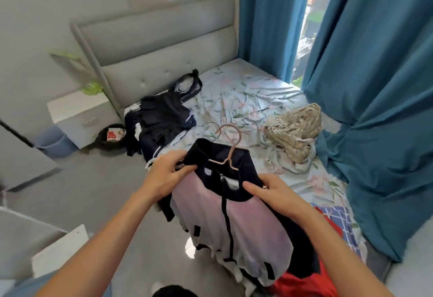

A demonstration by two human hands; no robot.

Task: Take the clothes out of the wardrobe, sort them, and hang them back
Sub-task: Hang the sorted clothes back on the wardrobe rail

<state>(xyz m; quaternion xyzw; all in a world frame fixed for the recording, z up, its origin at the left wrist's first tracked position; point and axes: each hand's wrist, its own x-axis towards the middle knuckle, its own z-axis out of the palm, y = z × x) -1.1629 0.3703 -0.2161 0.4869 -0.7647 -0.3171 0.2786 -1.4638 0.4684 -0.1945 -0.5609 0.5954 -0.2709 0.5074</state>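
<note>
A pale pink zip jacket point(236, 224) with a dark navy collar and trim hangs on a pink wire hanger point(230, 143) in front of me, over the bed's near edge. My left hand point(167, 175) pinches the collar's left side. My right hand point(276, 194) grips the collar's right side by the shoulder. A heap of dark clothes point(159, 121) lies on the bed's left side near the headboard. A crumpled beige garment point(296, 133) sits on the right of the bed. Red cloth point(304, 285) and a blue checked piece point(341, 219) lie under the jacket.
The bed point(246, 90) has a floral sheet and a grey padded headboard point(159, 46). Teal curtains point(375, 85) hang along the right. A white nightstand point(79, 114) and a blue bin point(56, 144) stand left of the bed, with a dark object on the grey floor point(93, 186).
</note>
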